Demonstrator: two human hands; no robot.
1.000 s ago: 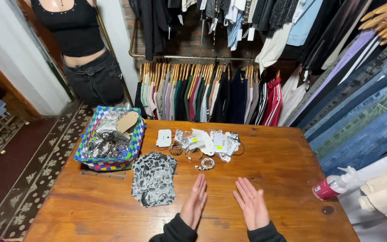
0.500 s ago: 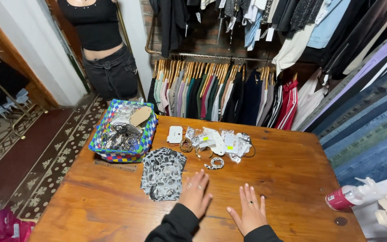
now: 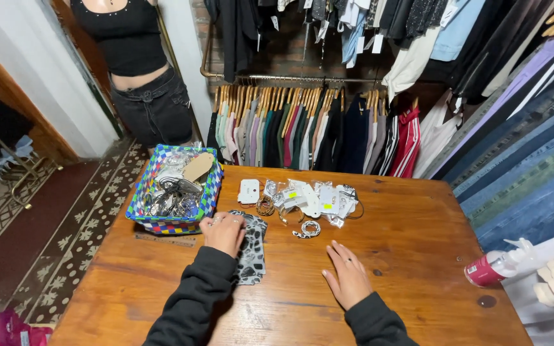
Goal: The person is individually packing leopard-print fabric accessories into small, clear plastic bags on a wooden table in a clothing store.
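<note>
Left hand [image 3: 224, 232] on one patterned cloth [image 3: 251, 251]; right hand [image 3: 347, 279] flat on table [image 3: 418, 256].

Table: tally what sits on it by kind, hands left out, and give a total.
Woven basket: 1
Patterned cloth, under the left hand: 1
Spray bottle: 1
Ruler: 1
Heap of packets and bangles: 1, pieces too small to count
Total: 5
The right hand lies flat on bare wood.
</note>
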